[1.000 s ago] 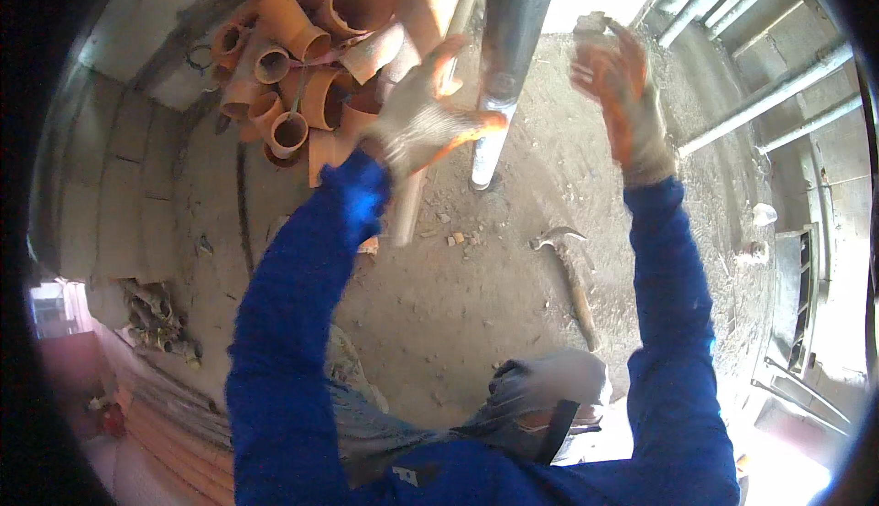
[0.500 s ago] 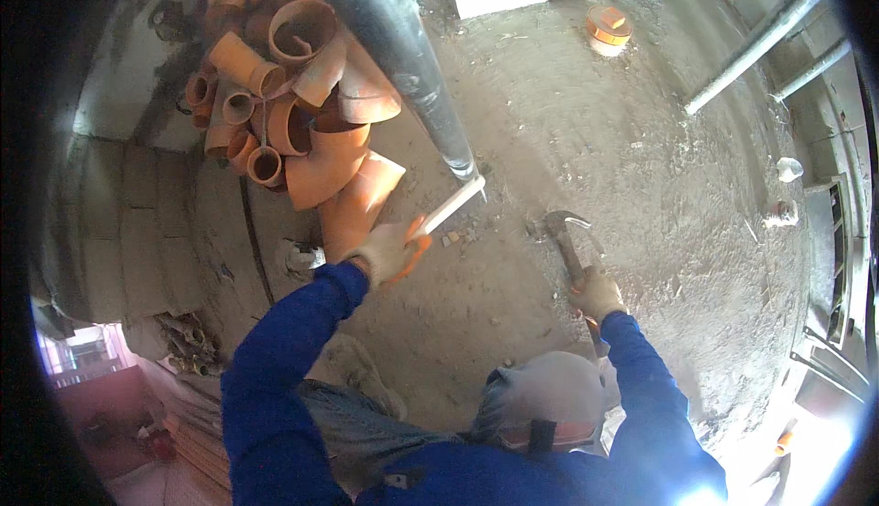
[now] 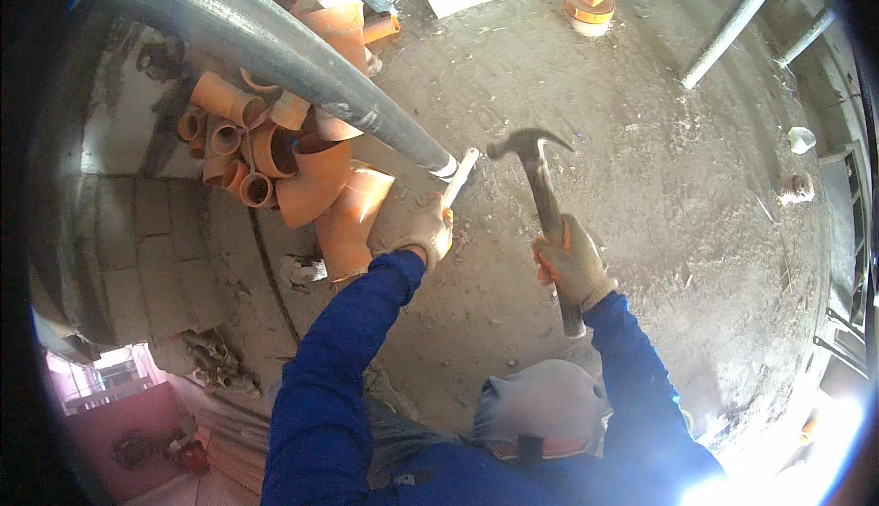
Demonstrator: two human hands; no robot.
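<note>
My right hand point(image 3: 579, 266), in a pale glove with an orange palm, grips a claw hammer point(image 3: 542, 185) by its handle. The hammer is raised, its claw pointing right and its striking face toward the left. My left hand point(image 3: 427, 234), gloved alike, is closed around a pale stick-like bar point(image 3: 461, 176). The bar's far end is beside the foot of a thick grey metal pipe point(image 3: 366, 112), which slants down from the upper left; I cannot tell whether they touch. A gap separates the hammer head from the bar.
A pile of orange pipe fittings point(image 3: 316, 176) lies left of the pipe. An orange-capped round piece point(image 3: 588, 10) stands far off on the rough floor point(image 3: 678, 231). More metal pipes point(image 3: 737, 21) slant at the upper right. A block wall point(image 3: 151, 231) runs along the left.
My right hand has lifted the hammer up and toward the left. My left hand has moved right and up with the bar, which now points more steeply away. The view has shifted.
</note>
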